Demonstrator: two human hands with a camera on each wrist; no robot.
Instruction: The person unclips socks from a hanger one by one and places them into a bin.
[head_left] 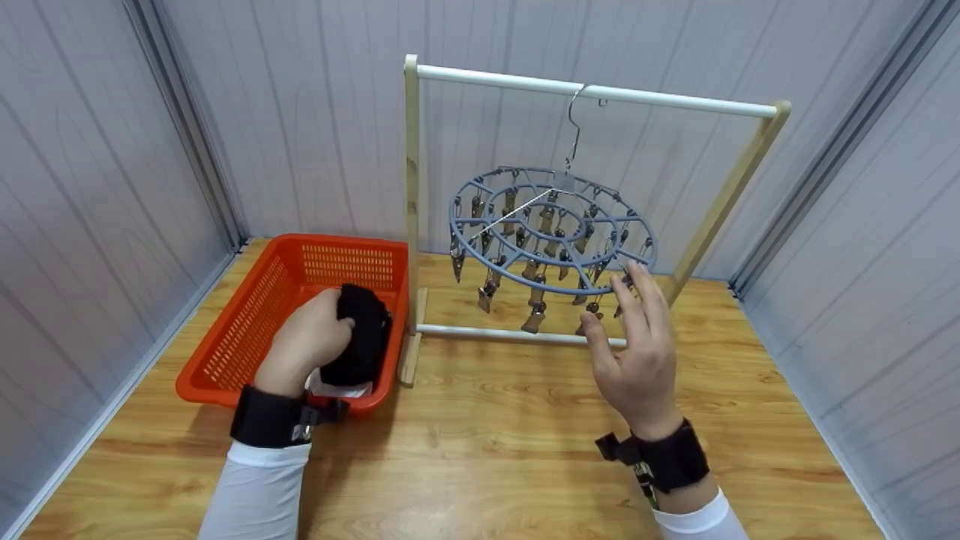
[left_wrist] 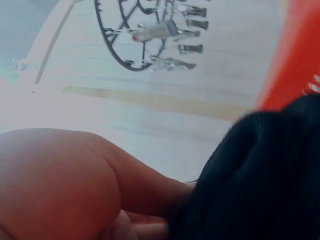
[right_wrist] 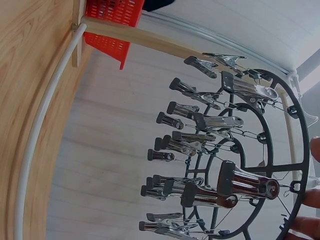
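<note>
In the head view my left hand (head_left: 311,337) grips a bunched black cloth item (head_left: 361,337) over the right side of an orange plastic basket (head_left: 300,241); its exact kind cannot be told. The left wrist view shows the thumb against the dark fabric (left_wrist: 260,175). My right hand (head_left: 637,352) has its fingers fairly straight at the near right rim of a round grey clip hanger (head_left: 510,277). Close up in the right wrist view, fingertips (right_wrist: 307,225) lie at the hanger's outer ring. Many metal clips (right_wrist: 247,182) dangle from it, with nothing visible in them.
A rack with wooden posts (head_left: 412,187) and a white top bar (head_left: 510,79) carries the hanger by its hook (head_left: 574,120). Its white lower bar (head_left: 487,333) runs near the wooden floor. White fabric (head_left: 337,386) lies in the basket. Panelled walls enclose three sides.
</note>
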